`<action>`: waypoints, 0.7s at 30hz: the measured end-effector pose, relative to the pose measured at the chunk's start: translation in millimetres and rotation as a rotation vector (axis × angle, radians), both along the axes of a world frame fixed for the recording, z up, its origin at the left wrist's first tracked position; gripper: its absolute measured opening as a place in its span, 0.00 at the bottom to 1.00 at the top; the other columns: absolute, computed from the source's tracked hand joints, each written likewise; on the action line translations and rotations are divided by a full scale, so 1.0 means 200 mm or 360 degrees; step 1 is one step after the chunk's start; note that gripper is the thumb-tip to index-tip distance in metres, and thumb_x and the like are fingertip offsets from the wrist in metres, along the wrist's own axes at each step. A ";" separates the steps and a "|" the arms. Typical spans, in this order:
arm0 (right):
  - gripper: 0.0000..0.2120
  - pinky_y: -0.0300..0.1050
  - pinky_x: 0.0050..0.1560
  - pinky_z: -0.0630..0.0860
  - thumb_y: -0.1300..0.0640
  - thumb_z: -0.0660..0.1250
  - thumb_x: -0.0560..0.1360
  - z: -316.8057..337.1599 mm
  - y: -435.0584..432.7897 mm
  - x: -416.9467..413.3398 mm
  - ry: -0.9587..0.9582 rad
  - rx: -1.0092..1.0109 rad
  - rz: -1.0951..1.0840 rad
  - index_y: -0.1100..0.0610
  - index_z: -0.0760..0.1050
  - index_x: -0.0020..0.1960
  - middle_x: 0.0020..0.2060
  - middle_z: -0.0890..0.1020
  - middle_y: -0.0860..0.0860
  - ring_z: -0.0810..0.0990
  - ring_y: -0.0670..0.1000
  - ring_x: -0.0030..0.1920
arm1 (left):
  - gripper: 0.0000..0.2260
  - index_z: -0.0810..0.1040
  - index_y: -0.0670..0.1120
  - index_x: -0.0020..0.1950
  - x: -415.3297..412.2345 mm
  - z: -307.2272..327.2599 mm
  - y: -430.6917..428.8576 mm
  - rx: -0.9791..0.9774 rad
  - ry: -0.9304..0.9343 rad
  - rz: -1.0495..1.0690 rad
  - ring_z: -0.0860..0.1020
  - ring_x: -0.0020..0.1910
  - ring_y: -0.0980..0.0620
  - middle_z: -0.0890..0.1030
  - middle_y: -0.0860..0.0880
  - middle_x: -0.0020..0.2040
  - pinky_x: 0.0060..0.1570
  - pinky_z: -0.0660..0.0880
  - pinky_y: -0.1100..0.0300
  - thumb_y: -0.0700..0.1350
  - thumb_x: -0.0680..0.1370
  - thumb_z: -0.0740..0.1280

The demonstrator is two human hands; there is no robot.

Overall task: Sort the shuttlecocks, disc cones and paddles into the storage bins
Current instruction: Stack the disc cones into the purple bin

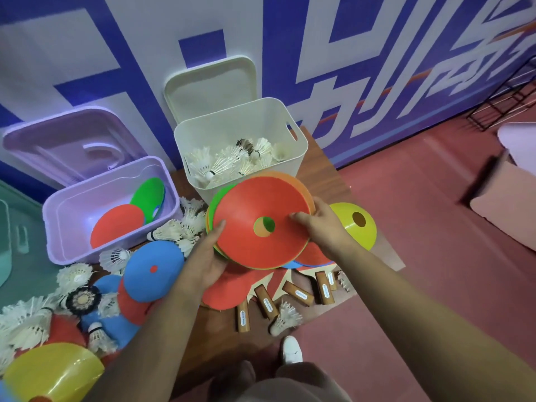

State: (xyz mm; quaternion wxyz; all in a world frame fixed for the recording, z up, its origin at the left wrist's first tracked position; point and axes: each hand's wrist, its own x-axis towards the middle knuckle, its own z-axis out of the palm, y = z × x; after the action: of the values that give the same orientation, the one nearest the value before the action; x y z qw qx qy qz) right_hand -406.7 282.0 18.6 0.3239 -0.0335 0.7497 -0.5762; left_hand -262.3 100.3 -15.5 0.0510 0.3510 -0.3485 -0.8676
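Both my hands hold a stack of disc cones (249,242), red on top with green and orange beneath, above the low wooden table. My left hand (207,256) grips its left edge; my right hand (320,223) grips its right edge. The purple bin (72,250) at left holds a red and a green cone. The white bin (290,161) behind the stack holds shuttlecocks (229,163). Paddles (293,294) with wooden handles lie under the stack. Loose shuttlecocks (179,230) and a blue cone (153,271) lie at left, a yellow cone (355,224) at right.
Both bin lids lean against the blue and white wall behind. A teal bin (5,245) shows at the left edge. Another yellow cone (55,372) sits bottom left. A black wire rack (504,103) stands far right on the red floor. My shoe (291,349) is below the table.
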 end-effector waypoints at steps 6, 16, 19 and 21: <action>0.17 0.51 0.52 0.71 0.51 0.68 0.75 -0.11 0.13 0.01 0.1026 0.0858 0.0450 0.61 0.70 0.57 0.52 0.73 0.58 0.74 0.59 0.52 | 0.14 0.78 0.45 0.59 -0.10 0.00 0.16 0.0122 -0.0039 -0.0070 0.84 0.47 0.49 0.85 0.45 0.50 0.46 0.80 0.52 0.43 0.74 0.65; 0.13 0.50 0.53 0.71 0.55 0.68 0.77 -0.23 0.42 -0.18 0.0775 0.0533 0.0134 0.60 0.74 0.59 0.49 0.78 0.56 0.75 0.55 0.52 | 0.18 0.76 0.45 0.64 -0.31 -0.03 0.41 0.0284 -0.0095 -0.0220 0.82 0.51 0.44 0.83 0.42 0.56 0.56 0.74 0.47 0.49 0.76 0.61; 0.18 0.48 0.62 0.68 0.51 0.65 0.79 -0.28 0.45 -0.21 0.0808 0.0554 0.0199 0.58 0.73 0.65 0.50 0.73 0.54 0.71 0.53 0.56 | 0.15 0.78 0.46 0.60 -0.35 -0.05 0.44 0.0233 -0.0098 -0.0103 0.83 0.46 0.45 0.84 0.43 0.51 0.52 0.75 0.49 0.48 0.78 0.59; 0.21 0.41 0.61 0.66 0.46 0.61 0.80 -0.31 0.47 -0.25 0.0678 0.0524 0.0108 0.56 0.71 0.69 0.55 0.73 0.53 0.71 0.48 0.54 | 0.13 0.79 0.47 0.57 -0.38 -0.07 0.46 0.0182 -0.0088 -0.0039 0.83 0.46 0.45 0.85 0.44 0.49 0.52 0.75 0.49 0.47 0.79 0.59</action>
State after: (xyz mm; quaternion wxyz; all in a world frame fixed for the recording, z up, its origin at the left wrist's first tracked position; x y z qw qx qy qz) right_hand -457.4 376.5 -42.5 0.1791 -0.1258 0.8830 -0.4152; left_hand -337.4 191.8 -29.3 0.0104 0.3729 -0.3041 -0.8766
